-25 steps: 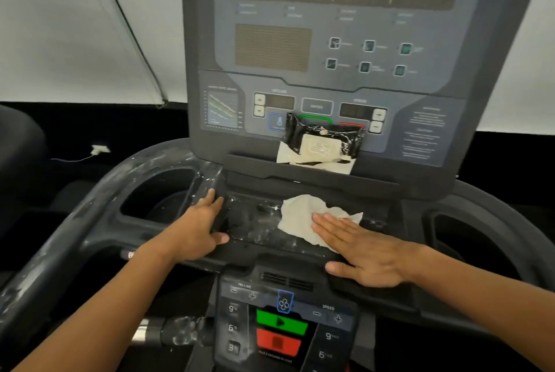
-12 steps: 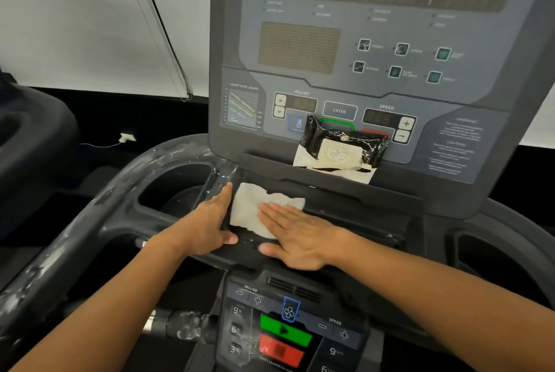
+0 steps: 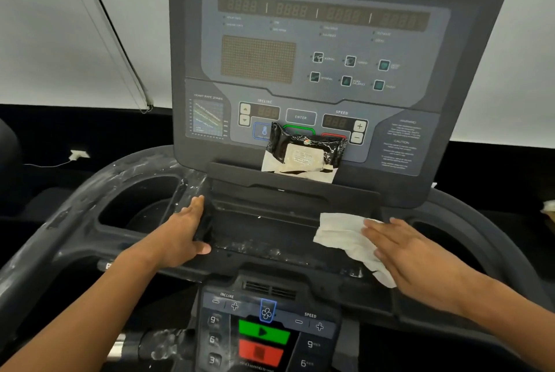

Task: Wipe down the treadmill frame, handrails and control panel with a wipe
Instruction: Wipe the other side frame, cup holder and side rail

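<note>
**Tray wipe, right end: risk notes**

Wipe (image 3: 345,236) lies crumpled at the right end of the tray (image 3: 264,227) under the console (image 3: 330,71), pinned by the right hand (image 3: 420,260). That hand is flat, fingers extended, pressing down rather than pinching; part of the wipe sticks out loose past the fingertips. Left hand (image 3: 183,233) is open too, fingers laid along the tray's left wall, thumb on the front lip, bracing, holding nothing.

Wet streaks show along the tray's front edge and on the left handrail (image 3: 120,173). Console face looks dry; judged not yet wiped.

Risks from here:
- Flat palm grips by friction only. A fast stroke could leave the wipe bunched or behind.
- Wipe pack (image 3: 303,155) leans on the console ledge, covering part of the buttons. A sweep upward could knock it into the tray.
- Lower keypad (image 3: 264,332) sits just below the right wrist; an accidental press on the green key is possible. Cannot tell whether the machine is powered.
</note>
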Motion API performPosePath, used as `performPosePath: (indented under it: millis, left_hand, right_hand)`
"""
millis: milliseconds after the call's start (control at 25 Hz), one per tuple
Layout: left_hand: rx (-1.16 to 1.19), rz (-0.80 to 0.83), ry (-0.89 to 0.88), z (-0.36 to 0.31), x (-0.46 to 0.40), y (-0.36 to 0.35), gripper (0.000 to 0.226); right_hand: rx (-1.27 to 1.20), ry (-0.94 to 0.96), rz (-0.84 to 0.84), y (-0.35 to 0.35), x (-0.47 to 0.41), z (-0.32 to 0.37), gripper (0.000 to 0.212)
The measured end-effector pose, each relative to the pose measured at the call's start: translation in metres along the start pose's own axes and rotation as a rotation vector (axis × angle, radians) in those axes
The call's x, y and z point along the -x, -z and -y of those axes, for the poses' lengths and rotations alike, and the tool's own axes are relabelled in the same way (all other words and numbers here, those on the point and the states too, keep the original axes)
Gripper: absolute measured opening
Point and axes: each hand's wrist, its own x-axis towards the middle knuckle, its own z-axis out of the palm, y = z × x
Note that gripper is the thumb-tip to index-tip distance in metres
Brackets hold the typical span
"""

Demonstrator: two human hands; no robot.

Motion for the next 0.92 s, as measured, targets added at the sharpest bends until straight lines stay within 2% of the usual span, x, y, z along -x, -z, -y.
performPosePath:
  millis: [40, 120, 200, 440, 680, 760, 920]
  left_hand:
    - [-0.001, 0.001, 0.0, 0.0, 0.0, 0.0, 0.114]
    - [-0.005, 0.006, 0.006, 0.0, 0.0, 0.0, 0.114]
    - [-0.007, -0.003, 0.002, 0.001, 0.0, -0.001, 0.114]
    - [0.009, -0.013, 0.008, -0.001, 0.001, -0.003, 0.114]
    - [0.065, -0.04, 0.017, 0.0, 0.002, -0.006, 0.118]
    - [0.07, -0.039, 0.027, 0.0, 0.002, -0.005, 0.121]
    - [0.084, -0.018, 0.059, 0.0, 0.003, -0.003, 0.121]
  right_hand:
    - [-0.064, 0.044, 0.005, -0.001, 0.004, -0.002, 0.07]
    - [-0.175, 0.156, 0.204, -0.014, 0.009, 0.0, 0.069]
    - [-0.122, 0.205, 0.269, -0.024, -0.007, 0.004, 0.071]
    - [-0.164, 0.403, 0.127, -0.024, -0.124, 0.072, 0.073]
    - [-0.122, 0.457, 0.107, -0.018, -0.217, 0.17, 0.074]
    - [-0.116, 0.496, 0.115, -0.014, -0.22, 0.166, 0.074]
    - [-0.085, 0.581, 0.176, -0.015, -0.174, 0.116, 0.07]
